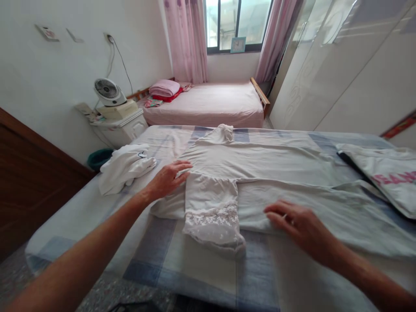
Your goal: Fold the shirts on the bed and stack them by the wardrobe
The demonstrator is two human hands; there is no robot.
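Note:
A pale, nearly white dress (269, 164) with a lace-trimmed sleeve (211, 203) lies spread across the bed, its length running to the right. The near sleeve points toward me, and its sheer lace end rests on the checked sheet. My left hand (169, 178) is at the dress's left end, beside the near sleeve, fingers stretched out and holding nothing. Over the lower near side of the dress hovers my right hand (292, 221), slightly blurred, its fingers loosely bent with nothing visible in them. Whether either hand touches the cloth I cannot tell.
A crumpled white garment (126, 167) lies at the bed's left. Folded white clothing with pink letters (393, 177) sits at the right. Behind are a pink-covered bed (221, 104), a fan (108, 91) on a white cabinet (126, 123), and a wardrobe (341, 78).

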